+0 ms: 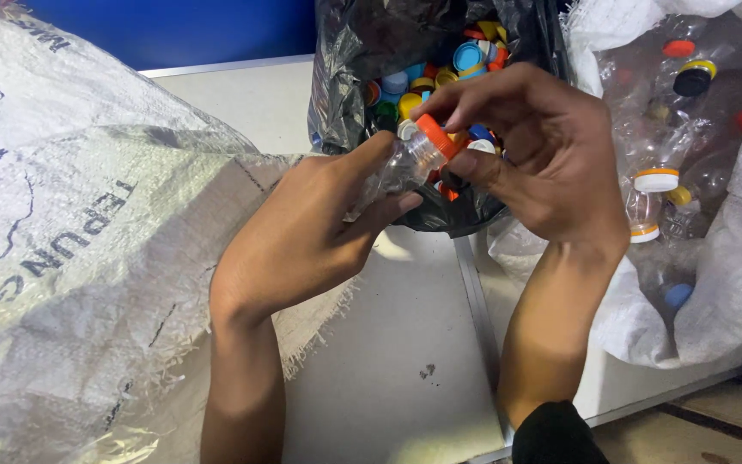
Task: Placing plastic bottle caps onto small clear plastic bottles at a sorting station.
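The left hand (302, 232) is closed around the body of a clear plastic bottle (397, 167), fingers wrapped under it and thumb pressed on top. The right hand (543, 155) pinches the bottle's orange cap (436, 136) between thumb and forefinger, remaining fingers curled loosely. Just beyond the fingertips sits a black bag (362, 51) of coloured caps.

This looks like a small recycling or sorting workplace. At the left of the frame lies a big woven sack (70, 258). At the top centre, a black plastic bag (362, 51) is full of loose coloured bottle caps (440, 73). At the right, a white sack (732, 275) holds empty clear plastic bottles (672, 172).
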